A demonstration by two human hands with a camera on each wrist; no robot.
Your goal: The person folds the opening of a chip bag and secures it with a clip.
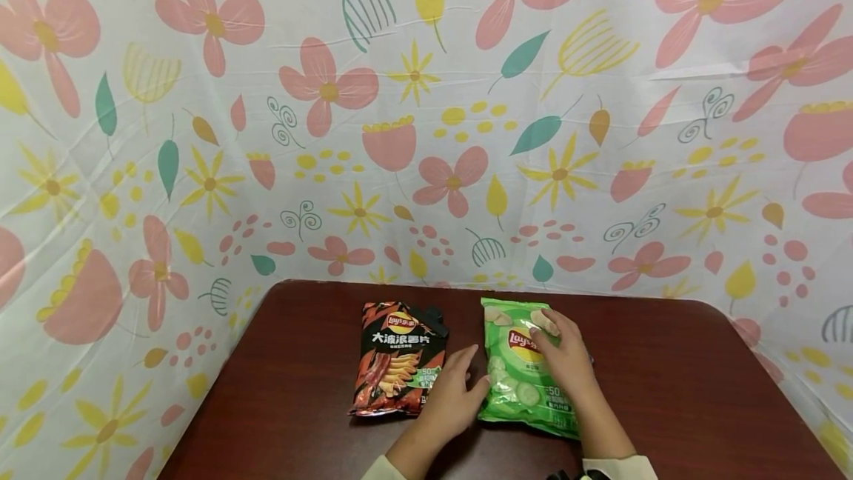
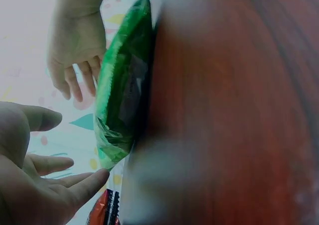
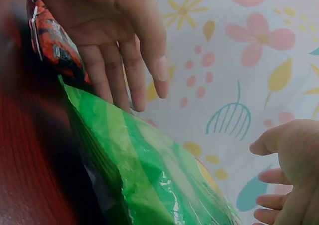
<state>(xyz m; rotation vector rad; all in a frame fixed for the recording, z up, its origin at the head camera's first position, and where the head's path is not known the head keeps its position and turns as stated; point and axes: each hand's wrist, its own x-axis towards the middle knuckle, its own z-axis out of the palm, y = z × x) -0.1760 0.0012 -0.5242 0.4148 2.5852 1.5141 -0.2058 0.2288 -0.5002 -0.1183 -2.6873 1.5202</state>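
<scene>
A green Lay's chip bag (image 1: 516, 369) with cucumber slices printed on it lies flat on the dark red table. My right hand (image 1: 566, 350) reaches over its right side, fingers loosely extended across the upper part. At the bag's lower left edge is my left hand (image 1: 449, 398), thumb and fingers spread, between the green bag and a black and red chip bag (image 1: 396, 365). In the left wrist view the green bag (image 2: 122, 85) stands puffed up between both hands. The right wrist view shows my right hand (image 3: 301, 172) apart from the bag, fingers relaxed.
A small black object (image 1: 429, 321) lies at the upper right corner of the red bag. Something small and blue (image 1: 589, 358) peeks out beside the right hand. Behind the dark red table (image 1: 680, 384) hangs a white cloth (image 1: 426, 117) with flower print.
</scene>
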